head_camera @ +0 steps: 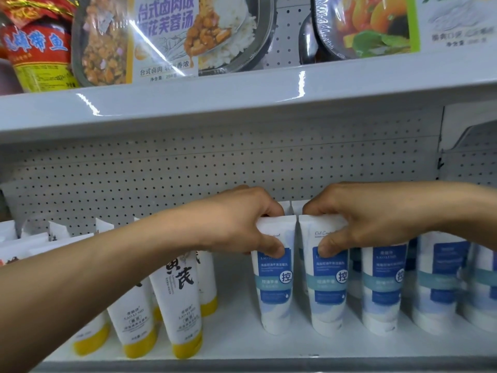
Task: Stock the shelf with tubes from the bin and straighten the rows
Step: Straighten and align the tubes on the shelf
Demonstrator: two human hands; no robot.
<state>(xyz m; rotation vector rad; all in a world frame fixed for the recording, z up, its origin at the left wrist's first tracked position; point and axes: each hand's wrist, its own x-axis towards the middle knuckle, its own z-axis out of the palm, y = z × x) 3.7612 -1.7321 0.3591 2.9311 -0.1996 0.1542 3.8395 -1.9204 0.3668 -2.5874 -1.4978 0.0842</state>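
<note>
Now we have two tubes in hand at the front of the shelf: the left blue tube [273,289] and the right blue tube [328,292], both standing cap-down, side by side and almost touching. Our left hand [242,224] pinches the flat crimped top of the first, thumb on the label and fingers curled behind. Our right hand [357,219] grips the second the same way.

We judge these tubes light, with soft, squeezable walls and a glossy, rather slippery skin. The stiff crimp is therefore the sound place to hold. Squeezing the belly would dent it, and a tube on its narrow cap will tip easily.

Just beside them on the right, more blue tubes [382,289] stand in rows. On the left, across a gap, yellow-capped tubes [185,313] lean unevenly. All rest on the white shelf [242,343] before a pegboard back [188,168]. The shelf above carries meal trays [161,36].
</note>
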